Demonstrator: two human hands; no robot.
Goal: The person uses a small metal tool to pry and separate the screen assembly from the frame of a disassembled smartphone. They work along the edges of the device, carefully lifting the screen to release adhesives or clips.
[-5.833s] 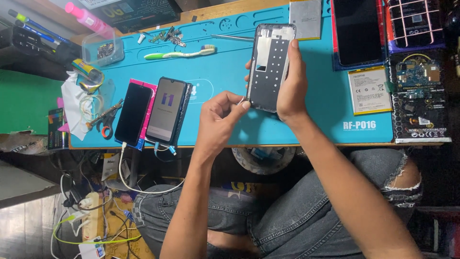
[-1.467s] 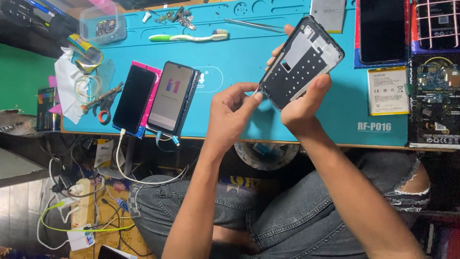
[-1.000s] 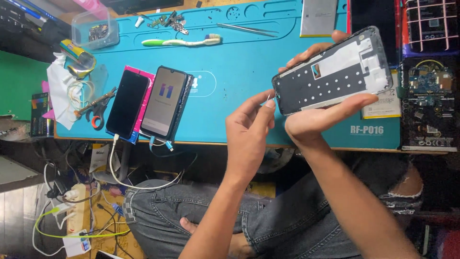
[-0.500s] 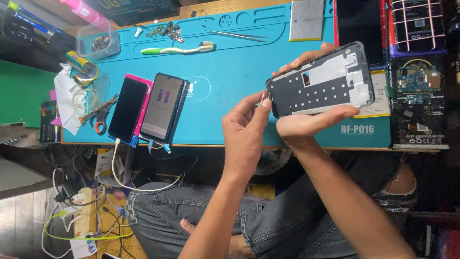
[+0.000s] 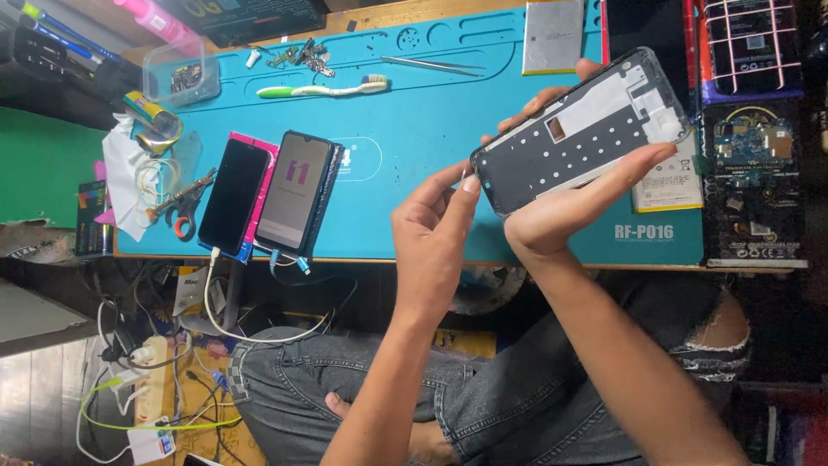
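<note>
The widest open stretch is the bare middle of the blue mat point(image 5: 414, 121), running from the two phones point(image 5: 267, 194) at 9 o'clock across to the hands. The left hand point(image 5: 431, 242) and right hand point(image 5: 561, 216) hold the phone frame point(image 5: 582, 129) above the mat's 3 o'clock part, blocking that side. At 12 o'clock the toothbrush point(image 5: 323, 88), tweezers point(image 5: 427, 63) and small screws point(image 5: 302, 56) line the far edge, with a grey battery point(image 5: 552, 34) beside them. At 10 o'clock stand a clear box point(image 5: 181, 78), tape roll point(image 5: 151, 116) and scissors point(image 5: 181, 203). Circuit boards point(image 5: 750, 147) close off 3 o'clock.
</note>
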